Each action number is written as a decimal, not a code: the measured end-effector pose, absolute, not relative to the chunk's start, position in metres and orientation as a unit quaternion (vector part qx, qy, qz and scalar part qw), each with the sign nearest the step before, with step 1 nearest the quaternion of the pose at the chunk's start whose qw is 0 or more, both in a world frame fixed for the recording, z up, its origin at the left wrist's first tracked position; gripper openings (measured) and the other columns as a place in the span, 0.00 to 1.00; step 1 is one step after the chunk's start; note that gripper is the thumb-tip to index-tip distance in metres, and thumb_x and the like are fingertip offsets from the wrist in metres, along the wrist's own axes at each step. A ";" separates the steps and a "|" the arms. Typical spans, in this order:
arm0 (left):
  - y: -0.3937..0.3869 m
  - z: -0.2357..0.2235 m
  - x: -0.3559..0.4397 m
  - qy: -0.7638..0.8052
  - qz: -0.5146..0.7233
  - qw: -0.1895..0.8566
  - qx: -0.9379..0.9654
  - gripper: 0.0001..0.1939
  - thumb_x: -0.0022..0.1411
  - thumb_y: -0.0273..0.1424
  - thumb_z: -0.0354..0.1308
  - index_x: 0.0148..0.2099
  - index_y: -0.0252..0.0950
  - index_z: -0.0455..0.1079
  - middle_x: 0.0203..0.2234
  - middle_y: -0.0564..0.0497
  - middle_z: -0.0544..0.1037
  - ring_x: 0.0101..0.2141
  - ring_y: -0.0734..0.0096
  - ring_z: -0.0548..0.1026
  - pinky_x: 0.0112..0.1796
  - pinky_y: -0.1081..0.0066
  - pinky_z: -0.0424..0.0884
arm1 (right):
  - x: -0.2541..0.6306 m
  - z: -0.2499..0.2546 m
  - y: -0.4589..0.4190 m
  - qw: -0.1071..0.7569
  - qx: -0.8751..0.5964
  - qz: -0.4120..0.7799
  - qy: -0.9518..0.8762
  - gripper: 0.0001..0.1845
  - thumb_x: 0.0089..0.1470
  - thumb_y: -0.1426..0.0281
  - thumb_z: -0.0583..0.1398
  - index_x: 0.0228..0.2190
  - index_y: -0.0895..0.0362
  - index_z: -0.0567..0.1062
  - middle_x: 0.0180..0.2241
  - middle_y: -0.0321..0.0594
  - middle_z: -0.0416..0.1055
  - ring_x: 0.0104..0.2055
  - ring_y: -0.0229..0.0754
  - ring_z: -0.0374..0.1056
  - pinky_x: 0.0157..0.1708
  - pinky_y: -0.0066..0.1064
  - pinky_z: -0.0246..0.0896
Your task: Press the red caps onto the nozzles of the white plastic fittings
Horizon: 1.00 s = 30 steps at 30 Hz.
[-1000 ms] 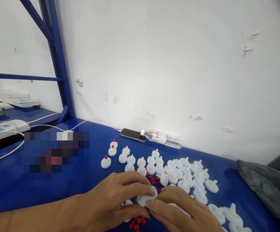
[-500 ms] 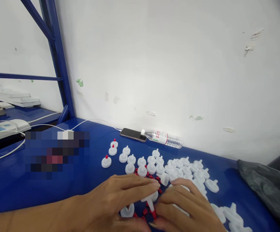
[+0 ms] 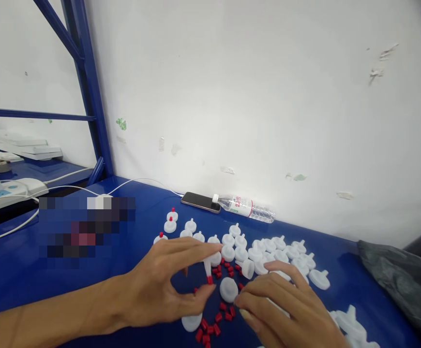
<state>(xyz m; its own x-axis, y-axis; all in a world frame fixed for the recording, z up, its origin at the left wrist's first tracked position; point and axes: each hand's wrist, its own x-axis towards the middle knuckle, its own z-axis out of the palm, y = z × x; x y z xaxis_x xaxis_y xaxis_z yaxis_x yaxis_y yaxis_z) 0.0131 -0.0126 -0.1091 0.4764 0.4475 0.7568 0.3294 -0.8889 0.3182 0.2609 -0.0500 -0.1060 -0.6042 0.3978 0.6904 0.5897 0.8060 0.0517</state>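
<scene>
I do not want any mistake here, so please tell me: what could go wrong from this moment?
The left hand pinches a white cap with its narrow end down, so the cap might slip out. Loose red tips lie near the right hand, which could scatter them.

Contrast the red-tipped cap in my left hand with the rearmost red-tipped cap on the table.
Pose: the held cap points its red tip downward; the rearmost cap points its tip up.
Support: the held cap is pinched by the left hand; the rearmost cap stands on the blue table.
Shared: both are white with a red tip.
</scene>
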 end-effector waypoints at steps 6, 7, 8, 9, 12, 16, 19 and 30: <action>0.001 -0.108 0.010 0.265 0.479 0.049 0.835 0.28 0.52 0.21 0.66 0.56 0.40 0.72 0.33 0.56 0.82 0.20 0.80 0.67 0.23 0.78 0.71 | 0.263 -0.104 -0.051 0.337 -0.288 -0.167 -0.880 0.12 0.68 0.74 0.53 0.36 0.54 0.75 0.30 0.30 0.75 0.31 0.33 0.71 0.53 0.36 0.56; 0.002 -0.109 0.009 0.266 0.474 0.054 0.838 0.28 0.52 0.22 0.66 0.56 0.41 0.71 0.35 0.57 0.82 0.21 0.80 0.67 0.24 0.79 0.71 | 0.263 -0.105 -0.051 0.335 -0.288 -0.169 -0.881 0.12 0.67 0.74 0.53 0.36 0.54 0.75 0.30 0.30 0.75 0.31 0.33 0.72 0.53 0.36 0.56; 0.002 -0.109 0.009 0.268 0.464 0.063 0.842 0.29 0.53 0.22 0.65 0.57 0.42 0.70 0.37 0.56 0.82 0.22 0.80 0.68 0.24 0.79 0.71 | 0.262 -0.105 -0.051 0.337 -0.287 -0.173 -0.880 0.11 0.67 0.74 0.53 0.36 0.54 0.75 0.30 0.30 0.75 0.31 0.34 0.72 0.53 0.37 0.56; 0.001 -0.110 0.008 0.272 0.450 0.073 0.848 0.29 0.55 0.22 0.63 0.58 0.43 0.68 0.39 0.56 0.81 0.24 0.80 0.70 0.25 0.79 0.72 | 0.262 -0.105 -0.051 0.336 -0.288 -0.174 -0.880 0.11 0.67 0.75 0.53 0.35 0.54 0.75 0.30 0.30 0.75 0.31 0.34 0.72 0.52 0.37 0.57; 0.000 -0.109 0.006 0.291 0.393 0.106 0.866 0.29 0.58 0.22 0.58 0.60 0.45 0.64 0.46 0.53 0.77 0.30 0.76 0.74 0.26 0.78 0.73 | 0.262 -0.105 -0.050 0.343 -0.286 -0.181 -0.876 0.13 0.66 0.76 0.53 0.34 0.54 0.75 0.30 0.29 0.75 0.30 0.33 0.71 0.51 0.38 0.57; -0.001 -0.106 0.005 0.331 0.324 0.119 0.878 0.21 0.62 0.25 0.54 0.57 0.42 0.64 0.51 0.47 0.68 0.26 0.77 0.72 0.23 0.74 0.71 | 0.261 -0.104 -0.048 0.344 -0.288 -0.182 -0.875 0.13 0.66 0.76 0.52 0.34 0.53 0.74 0.29 0.29 0.74 0.28 0.33 0.71 0.50 0.38 0.58; 0.000 -0.104 0.004 0.341 0.288 0.107 0.888 0.11 0.65 0.26 0.53 0.50 0.40 0.65 0.43 0.49 0.72 0.31 0.70 0.74 0.28 0.70 0.69 | 0.261 -0.104 -0.047 0.346 -0.291 -0.179 -0.874 0.13 0.66 0.76 0.52 0.34 0.53 0.74 0.28 0.29 0.74 0.28 0.34 0.71 0.50 0.38 0.59; -0.001 -0.107 0.004 0.261 0.212 0.074 0.939 0.06 0.67 0.28 0.52 0.45 0.37 0.68 0.33 0.50 0.74 0.33 0.65 0.71 0.30 0.67 0.63 | 0.260 -0.101 -0.050 0.338 -0.294 -0.179 -0.876 0.13 0.64 0.78 0.53 0.34 0.55 0.75 0.29 0.31 0.75 0.30 0.34 0.72 0.51 0.37 0.59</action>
<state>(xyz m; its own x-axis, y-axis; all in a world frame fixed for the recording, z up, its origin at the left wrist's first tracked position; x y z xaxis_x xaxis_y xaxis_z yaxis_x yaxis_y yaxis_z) 0.0036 -0.0008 -0.1071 0.7744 0.5207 0.3594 0.4578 -0.8532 0.2498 0.2603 -0.0505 -0.1007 -0.5992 0.3932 0.6974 0.6354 0.7635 0.1155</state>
